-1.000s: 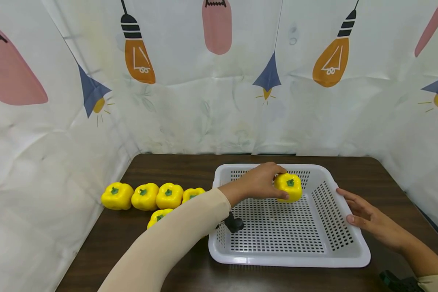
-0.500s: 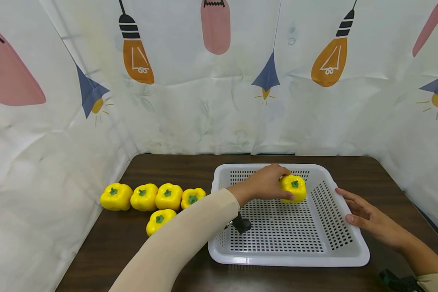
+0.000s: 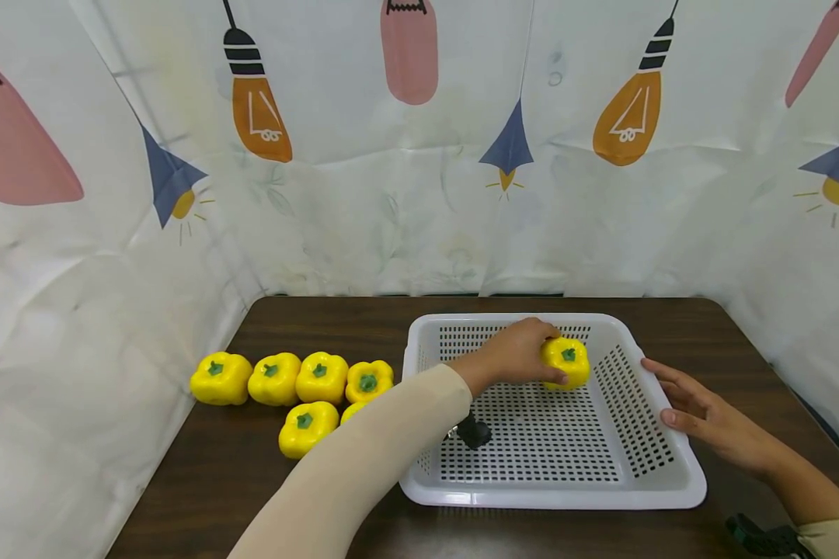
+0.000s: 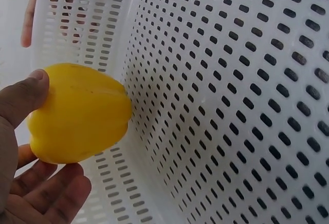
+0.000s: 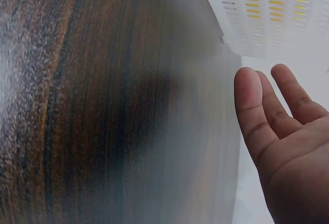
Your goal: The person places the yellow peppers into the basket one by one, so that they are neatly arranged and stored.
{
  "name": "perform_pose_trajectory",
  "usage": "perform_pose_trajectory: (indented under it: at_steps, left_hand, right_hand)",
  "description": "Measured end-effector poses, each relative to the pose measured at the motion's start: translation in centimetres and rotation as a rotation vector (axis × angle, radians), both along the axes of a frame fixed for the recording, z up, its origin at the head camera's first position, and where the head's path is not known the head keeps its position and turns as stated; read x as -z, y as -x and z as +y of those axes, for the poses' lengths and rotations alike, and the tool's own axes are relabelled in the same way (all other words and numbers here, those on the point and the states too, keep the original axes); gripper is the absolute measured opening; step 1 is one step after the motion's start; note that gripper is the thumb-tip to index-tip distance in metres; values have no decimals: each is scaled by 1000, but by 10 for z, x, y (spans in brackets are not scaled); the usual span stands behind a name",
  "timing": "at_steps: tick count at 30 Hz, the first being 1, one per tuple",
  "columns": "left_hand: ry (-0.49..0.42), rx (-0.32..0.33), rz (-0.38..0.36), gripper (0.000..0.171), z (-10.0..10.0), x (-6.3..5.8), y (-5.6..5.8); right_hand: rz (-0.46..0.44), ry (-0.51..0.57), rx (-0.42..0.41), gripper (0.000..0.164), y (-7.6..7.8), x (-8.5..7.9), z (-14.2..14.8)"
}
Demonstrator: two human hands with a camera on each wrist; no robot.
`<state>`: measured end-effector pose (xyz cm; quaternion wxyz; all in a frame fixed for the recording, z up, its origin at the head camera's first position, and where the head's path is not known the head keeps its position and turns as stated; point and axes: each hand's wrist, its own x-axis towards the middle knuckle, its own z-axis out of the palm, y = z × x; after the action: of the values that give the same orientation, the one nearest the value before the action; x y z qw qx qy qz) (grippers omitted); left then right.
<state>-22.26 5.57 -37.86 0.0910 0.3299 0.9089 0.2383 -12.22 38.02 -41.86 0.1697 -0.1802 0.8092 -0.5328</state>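
Observation:
A yellow bell pepper is in my left hand, inside the white perforated basket, towards its far right part. In the left wrist view the thumb lies on one side of the pepper and the fingers curl under the other; its blunt end is right by the basket floor. My right hand is at the basket's right rim with relaxed fingers, its fingertips against the outer wall. The right wrist view shows that hand with nothing in the palm.
Several more yellow bell peppers stand in two rows on the dark wooden table, left of the basket. My left sleeve covers part of the nearer row. A patterned white sheet hangs behind the table.
My left hand has carried the pepper a little to the right and slightly lower in the basket. The sleeve has uncovered more of the peppers on the table. My right hand stays at the rim.

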Motion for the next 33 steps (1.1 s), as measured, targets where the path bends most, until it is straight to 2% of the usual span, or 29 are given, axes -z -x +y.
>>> perform_pose_trajectory:
  at_steps: [9,17,33]
  left_hand:
    - [-7,-8,7,65,10,7,3]
    - [-35,10,7,57,18,10,3]
    - [-66,-55,-28,61,27,14,1]
  right_hand:
    - [-3,0,-4,70,-1,-1,-1]
    - [-13,13,3,69,0,-1,-1]
    - [1,-3,-1,69,0,0,-1]
